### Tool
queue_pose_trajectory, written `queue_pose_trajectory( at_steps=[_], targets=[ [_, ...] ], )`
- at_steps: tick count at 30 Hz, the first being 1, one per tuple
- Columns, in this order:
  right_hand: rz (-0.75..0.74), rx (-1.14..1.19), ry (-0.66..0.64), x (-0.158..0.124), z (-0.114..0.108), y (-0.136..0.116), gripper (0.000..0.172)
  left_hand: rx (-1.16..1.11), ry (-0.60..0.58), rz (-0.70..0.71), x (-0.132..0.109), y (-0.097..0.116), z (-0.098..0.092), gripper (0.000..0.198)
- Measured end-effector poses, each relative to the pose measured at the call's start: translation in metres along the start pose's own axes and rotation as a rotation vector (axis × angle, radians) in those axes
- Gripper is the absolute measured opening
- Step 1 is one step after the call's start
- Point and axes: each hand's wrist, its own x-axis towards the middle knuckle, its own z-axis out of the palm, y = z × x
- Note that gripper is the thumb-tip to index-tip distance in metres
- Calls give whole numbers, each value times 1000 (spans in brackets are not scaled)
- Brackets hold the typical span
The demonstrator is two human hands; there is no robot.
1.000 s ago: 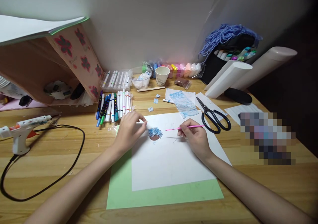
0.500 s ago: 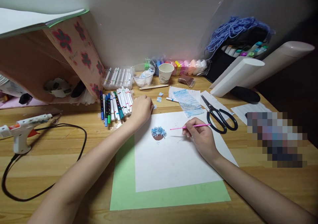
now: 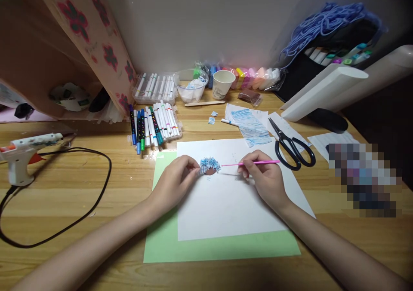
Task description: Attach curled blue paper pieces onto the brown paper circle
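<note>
A small brown disc (image 3: 211, 172), its upper part covered in ruffled blue-and-white paper bits (image 3: 209, 163), lies on a white sheet (image 3: 222, 213). My left hand (image 3: 180, 177) is at the disc's left edge, thumb and forefinger pinched together; a small blue-streaked paper square seems to be in the pinch, mostly hidden. My right hand (image 3: 263, 175) grips a thin pink stick (image 3: 254, 163) like a pencil. The stick points left, its fine tip just short of the paper bits. Two loose paper squares (image 3: 211, 120) lie beyond the sheet.
Green paper (image 3: 222, 252) lies under the white sheet. Black-handled scissors (image 3: 290, 147) and blue-coloured paper (image 3: 251, 127) are beyond my right hand. Markers (image 3: 155, 125), a paper cup (image 3: 223, 84) and a plastic bowl (image 3: 191, 87) stand behind. A corded glue gun (image 3: 24, 157) is at left.
My left hand has come back from the loose paper squares to the disc's left edge, and one of the three squares is gone from the table. The right hand stays almost in place.
</note>
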Motion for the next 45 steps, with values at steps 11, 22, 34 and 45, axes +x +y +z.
queue_pose_trajectory(
  at_steps=[11,22,34,45],
  targets=[
    [-424,-482,-235,-11,38,-11,7,99,-42,100,2,-11,7,4],
    [-573,-534,-238,-9,43,-7,13,127,-36,142,7,-15,10,5],
    [-605,-514,-192,-10,39,-7,16,65,-93,129,-7,-14,2,11],
    [-688,-604,-265,-10,42,-1,15,51,-97,119,-6,-12,1,15]
  ],
)
